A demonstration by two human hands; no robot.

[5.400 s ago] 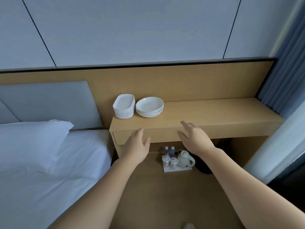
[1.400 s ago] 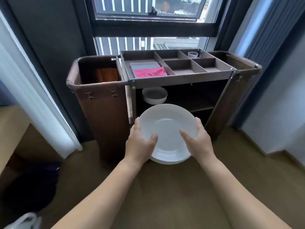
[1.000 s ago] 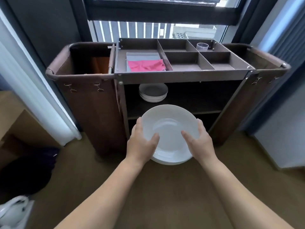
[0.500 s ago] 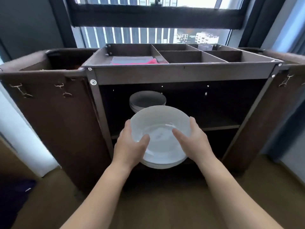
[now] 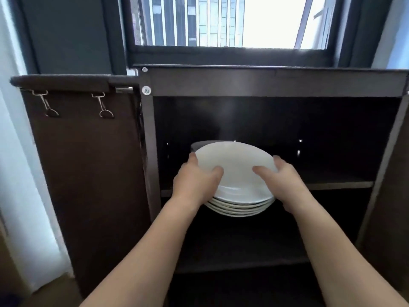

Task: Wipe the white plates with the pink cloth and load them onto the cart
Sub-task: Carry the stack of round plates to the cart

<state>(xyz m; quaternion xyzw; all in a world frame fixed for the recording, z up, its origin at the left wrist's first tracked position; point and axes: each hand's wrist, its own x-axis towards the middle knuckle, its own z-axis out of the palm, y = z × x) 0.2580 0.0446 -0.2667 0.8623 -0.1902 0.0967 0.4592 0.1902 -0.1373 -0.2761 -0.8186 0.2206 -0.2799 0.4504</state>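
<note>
Two hands, left hand [image 5: 197, 181] and right hand [image 5: 282, 180], fingers curled around opposite rims of the plate stack [image 5: 238, 185] at the cart [image 5: 274, 85] shelf's front edge, looks heavy, slick, breakable.

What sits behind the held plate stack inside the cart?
Only a shadowed plate rim shows past the upper left edge of the held stack; the rest is covered by it.

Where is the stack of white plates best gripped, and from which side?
At opposite rims, from left and right, as the left hand and right hand do: thumbs on the top plate, fingers probably best beneath the bottom one. The stack is round, wide and several plates deep, so two-sided support should keep it level.
</note>
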